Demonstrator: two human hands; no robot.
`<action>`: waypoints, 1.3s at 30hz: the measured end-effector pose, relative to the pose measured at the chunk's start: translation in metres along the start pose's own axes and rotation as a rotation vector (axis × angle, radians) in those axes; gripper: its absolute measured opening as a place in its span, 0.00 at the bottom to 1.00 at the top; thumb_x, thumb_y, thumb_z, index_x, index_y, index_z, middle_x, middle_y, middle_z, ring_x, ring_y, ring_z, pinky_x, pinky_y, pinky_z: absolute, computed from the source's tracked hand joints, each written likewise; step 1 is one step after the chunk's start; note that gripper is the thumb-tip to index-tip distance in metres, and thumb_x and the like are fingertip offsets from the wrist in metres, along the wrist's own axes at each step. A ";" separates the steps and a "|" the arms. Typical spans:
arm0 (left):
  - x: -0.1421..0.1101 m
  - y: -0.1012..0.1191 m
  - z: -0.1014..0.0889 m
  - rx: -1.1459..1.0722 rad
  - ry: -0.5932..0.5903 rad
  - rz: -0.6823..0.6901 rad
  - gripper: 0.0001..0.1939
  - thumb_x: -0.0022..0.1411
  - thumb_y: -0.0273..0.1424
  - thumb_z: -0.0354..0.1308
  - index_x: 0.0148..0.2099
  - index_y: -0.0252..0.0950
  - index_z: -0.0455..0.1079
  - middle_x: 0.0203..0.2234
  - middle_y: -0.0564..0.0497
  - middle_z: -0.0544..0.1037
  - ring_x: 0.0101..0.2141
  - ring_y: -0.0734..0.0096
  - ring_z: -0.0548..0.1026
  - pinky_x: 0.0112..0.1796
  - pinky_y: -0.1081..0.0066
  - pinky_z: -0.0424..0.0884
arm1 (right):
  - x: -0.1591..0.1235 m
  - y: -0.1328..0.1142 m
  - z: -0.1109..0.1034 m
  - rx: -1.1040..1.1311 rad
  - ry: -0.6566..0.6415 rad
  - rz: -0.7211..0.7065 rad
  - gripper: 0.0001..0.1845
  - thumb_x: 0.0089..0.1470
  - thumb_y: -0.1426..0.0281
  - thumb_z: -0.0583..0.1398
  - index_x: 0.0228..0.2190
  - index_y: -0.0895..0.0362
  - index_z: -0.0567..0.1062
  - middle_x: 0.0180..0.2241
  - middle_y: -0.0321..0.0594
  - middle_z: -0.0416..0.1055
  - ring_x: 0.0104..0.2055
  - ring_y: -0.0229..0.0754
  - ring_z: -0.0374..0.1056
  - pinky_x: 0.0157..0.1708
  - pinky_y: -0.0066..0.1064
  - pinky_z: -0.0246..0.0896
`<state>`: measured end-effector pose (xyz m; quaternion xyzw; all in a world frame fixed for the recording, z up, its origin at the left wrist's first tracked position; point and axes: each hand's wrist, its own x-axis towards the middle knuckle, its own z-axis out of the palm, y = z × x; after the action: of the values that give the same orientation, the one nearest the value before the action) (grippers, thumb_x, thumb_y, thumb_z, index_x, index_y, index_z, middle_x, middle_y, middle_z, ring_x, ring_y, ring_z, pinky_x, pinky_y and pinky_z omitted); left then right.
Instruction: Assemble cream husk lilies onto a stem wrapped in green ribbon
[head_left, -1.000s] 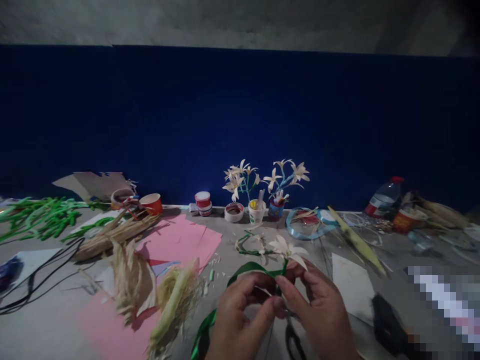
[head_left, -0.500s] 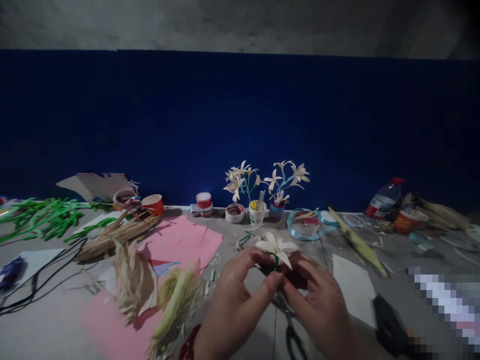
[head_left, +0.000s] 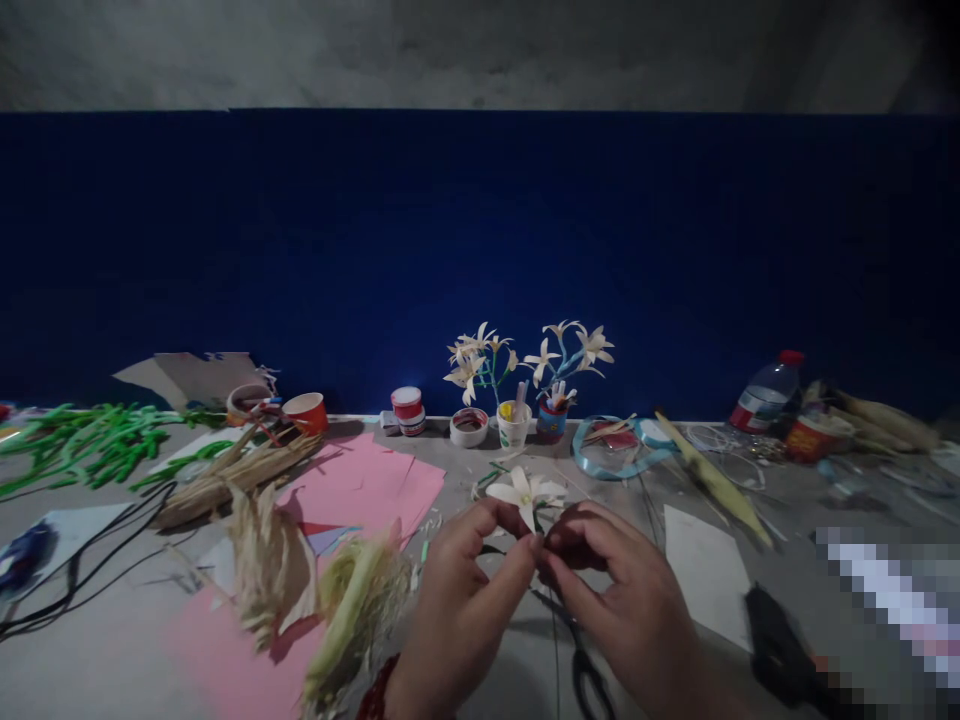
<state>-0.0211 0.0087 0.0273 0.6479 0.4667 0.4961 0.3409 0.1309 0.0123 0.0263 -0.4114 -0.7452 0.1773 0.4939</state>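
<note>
A white handmade flower [head_left: 521,492] with long pointed petals stands upright above my fingertips. Its base is pinched between the thumb and fingers of my left hand [head_left: 469,600]. Close against the base, my right hand [head_left: 626,595] has its thumb and fingers closed; what they hold there is too small and hidden to name. The stem below the petals is mostly covered by my fingers. Black-handled scissors [head_left: 589,680] lie on the table under my hands, partly hidden.
Behind my hands, finished white flowers [head_left: 472,362] stand in cups. To the left lie pink paper [head_left: 367,480], dried husks [head_left: 262,560] and green fuzzy stems [head_left: 112,440]. On the right are a blue ribbon roll [head_left: 592,465], white paper [head_left: 705,565], a black tool [head_left: 780,640] and a bottle [head_left: 765,395].
The flower has shifted left and turned in my fingers. My right fingertips have moved slightly left and down, lower against the flower's base.
</note>
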 end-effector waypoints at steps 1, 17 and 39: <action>0.000 -0.001 0.000 -0.023 -0.005 -0.006 0.07 0.62 0.33 0.54 0.33 0.37 0.67 0.28 0.52 0.73 0.33 0.65 0.71 0.34 0.71 0.64 | 0.000 0.000 -0.001 0.041 -0.023 0.028 0.04 0.51 0.76 0.60 0.27 0.55 0.72 0.29 0.37 0.70 0.29 0.38 0.71 0.28 0.24 0.70; -0.001 -0.008 0.002 -0.335 -0.118 -0.093 0.09 0.62 0.36 0.56 0.36 0.36 0.68 0.30 0.51 0.71 0.33 0.69 0.68 0.35 0.71 0.65 | -0.016 0.010 0.013 0.380 0.022 0.271 0.05 0.53 0.71 0.59 0.26 0.56 0.71 0.28 0.35 0.67 0.26 0.39 0.71 0.25 0.27 0.72; -0.003 0.000 0.001 -0.025 0.000 -0.005 0.07 0.61 0.30 0.54 0.30 0.36 0.68 0.26 0.52 0.72 0.30 0.69 0.70 0.33 0.72 0.64 | -0.010 0.003 0.013 0.034 0.052 0.078 0.05 0.53 0.74 0.56 0.26 0.55 0.69 0.27 0.35 0.67 0.27 0.36 0.69 0.27 0.22 0.68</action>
<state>-0.0207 0.0055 0.0265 0.6425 0.4622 0.5012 0.3499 0.1230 0.0083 0.0124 -0.4364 -0.7123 0.1983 0.5127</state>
